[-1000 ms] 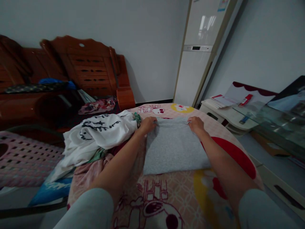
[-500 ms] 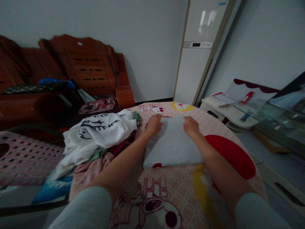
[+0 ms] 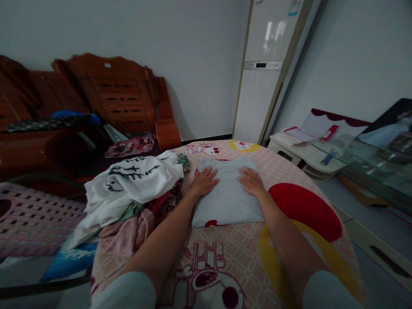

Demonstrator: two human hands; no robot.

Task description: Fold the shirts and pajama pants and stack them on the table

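Okay, your garment sits mid-frame on the table, clothes pile just left of it, bench behind, upper left, basket lower left.

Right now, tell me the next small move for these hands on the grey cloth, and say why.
I'd slide the left hand and right hand gently toward the cloth's near edge, probably to smooth it. Both rest palm-down with fingers spread on the far part of the grey cloth, gripping nothing, while its near part lies uncovered between the forearms.
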